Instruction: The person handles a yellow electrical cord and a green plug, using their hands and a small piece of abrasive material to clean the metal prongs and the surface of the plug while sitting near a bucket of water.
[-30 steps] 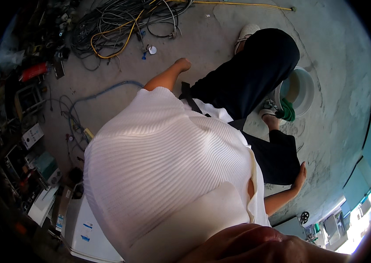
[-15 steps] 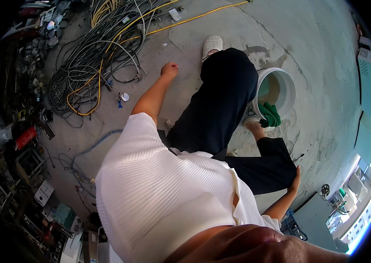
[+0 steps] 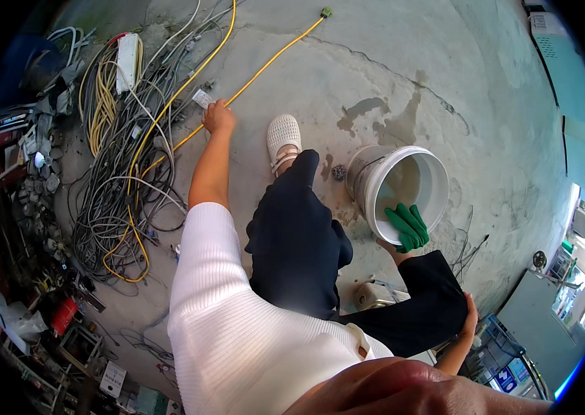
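Note:
My left hand [image 3: 218,119] reaches out over the floor, fingers curled beside a yellow cable [image 3: 276,57] and near a small white label [image 3: 202,99]; whether it grips anything is hidden. My right hand [image 3: 470,311] rests on my bent, black-trousered knee [image 3: 438,290], fingers lying along the cloth. A tangle of grey cables [image 3: 109,221] lies left of my arm, with a coil of tan cord [image 3: 102,111] and a long white strip [image 3: 127,63]. Right of my shoe [image 3: 283,138] stands a white bucket [image 3: 432,187] holding murky liquid, green cloth gloves [image 3: 406,228] over its rim.
Mixed scrap and parts [image 3: 36,180] crowd the left edge, with a red canister [image 3: 64,318]. A metal can [image 3: 368,297] is beside my leg. Teal panels [image 3: 569,83] line the right side; a metal trolley [image 3: 507,360] and grey board [image 3: 534,318] are lower right.
My body and view have shifted forward. My left arm has stretched ahead to beside the yellow cable, and the bucket now shows lower in view. My right hand stays on my knee.

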`<act>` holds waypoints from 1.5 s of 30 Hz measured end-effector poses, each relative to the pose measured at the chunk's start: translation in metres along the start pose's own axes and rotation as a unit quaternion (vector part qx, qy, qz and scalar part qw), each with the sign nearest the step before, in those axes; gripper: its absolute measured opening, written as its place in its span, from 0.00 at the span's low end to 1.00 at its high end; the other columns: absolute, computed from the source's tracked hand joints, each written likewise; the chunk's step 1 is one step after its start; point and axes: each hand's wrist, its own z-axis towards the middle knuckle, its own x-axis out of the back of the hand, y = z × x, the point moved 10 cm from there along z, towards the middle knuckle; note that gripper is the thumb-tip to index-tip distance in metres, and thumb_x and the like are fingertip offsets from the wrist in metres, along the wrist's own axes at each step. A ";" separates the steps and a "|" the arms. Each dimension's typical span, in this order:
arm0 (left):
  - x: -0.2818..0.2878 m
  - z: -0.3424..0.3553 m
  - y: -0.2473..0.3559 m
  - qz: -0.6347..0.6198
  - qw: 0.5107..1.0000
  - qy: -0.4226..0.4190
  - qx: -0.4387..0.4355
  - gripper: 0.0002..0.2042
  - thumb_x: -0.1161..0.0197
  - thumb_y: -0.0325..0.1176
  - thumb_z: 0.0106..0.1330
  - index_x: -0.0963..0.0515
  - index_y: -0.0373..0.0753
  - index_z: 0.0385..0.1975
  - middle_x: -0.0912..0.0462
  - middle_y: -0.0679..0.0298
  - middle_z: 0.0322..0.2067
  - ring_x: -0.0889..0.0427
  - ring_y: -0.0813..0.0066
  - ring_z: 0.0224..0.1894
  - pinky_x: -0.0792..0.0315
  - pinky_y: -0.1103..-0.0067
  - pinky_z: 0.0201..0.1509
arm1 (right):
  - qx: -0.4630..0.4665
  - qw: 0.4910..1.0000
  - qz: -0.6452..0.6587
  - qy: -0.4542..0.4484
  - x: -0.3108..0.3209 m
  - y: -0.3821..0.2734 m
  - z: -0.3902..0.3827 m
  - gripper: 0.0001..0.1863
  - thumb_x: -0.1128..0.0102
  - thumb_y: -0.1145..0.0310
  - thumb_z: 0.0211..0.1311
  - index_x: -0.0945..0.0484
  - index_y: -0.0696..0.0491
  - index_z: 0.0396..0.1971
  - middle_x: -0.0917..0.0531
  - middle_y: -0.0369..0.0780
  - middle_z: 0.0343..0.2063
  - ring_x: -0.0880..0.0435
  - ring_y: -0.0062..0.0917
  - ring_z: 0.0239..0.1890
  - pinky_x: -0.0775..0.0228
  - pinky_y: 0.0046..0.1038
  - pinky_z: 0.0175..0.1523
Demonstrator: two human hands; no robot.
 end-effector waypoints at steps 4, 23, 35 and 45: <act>-0.004 0.014 0.013 0.080 0.997 0.002 -0.005 0.15 0.39 0.39 0.57 0.25 0.52 0.46 0.26 0.64 0.46 0.31 0.64 0.54 0.42 0.66 0.56 | -0.010 1.000 -0.009 0.008 -0.012 -0.014 -0.007 0.26 0.48 0.51 0.61 0.26 0.58 0.48 0.20 0.39 0.40 0.22 0.24 0.40 0.31 0.22 0.48; 0.073 -0.133 0.024 0.026 0.975 0.110 -0.191 0.05 0.40 0.37 0.57 0.21 0.49 0.32 0.21 0.70 0.31 0.28 0.71 0.41 0.46 0.69 0.52 | 0.054 0.998 -0.036 0.026 -0.012 -0.034 -0.016 0.22 0.46 0.55 0.62 0.24 0.59 0.45 0.21 0.38 0.38 0.23 0.21 0.40 0.34 0.20 0.47; 0.281 -0.276 0.124 -0.167 0.883 0.307 -0.314 0.08 0.42 0.40 0.60 0.20 0.47 0.35 0.21 0.69 0.32 0.27 0.66 0.41 0.45 0.68 0.52 | 0.501 0.858 -0.029 -0.106 -0.237 -0.174 -0.066 0.13 0.51 0.67 0.65 0.24 0.57 0.45 0.18 0.40 0.39 0.22 0.22 0.44 0.33 0.22 0.48; 0.425 -0.346 0.097 -0.299 0.854 0.181 -0.386 0.11 0.39 0.41 0.58 0.20 0.47 0.39 0.20 0.66 0.35 0.27 0.69 0.45 0.42 0.66 0.51 | -0.248 0.754 0.336 -0.507 -0.545 -0.145 -0.116 0.36 0.70 0.42 0.67 0.43 0.65 0.53 0.26 0.48 0.45 0.31 0.20 0.24 0.41 0.22 0.28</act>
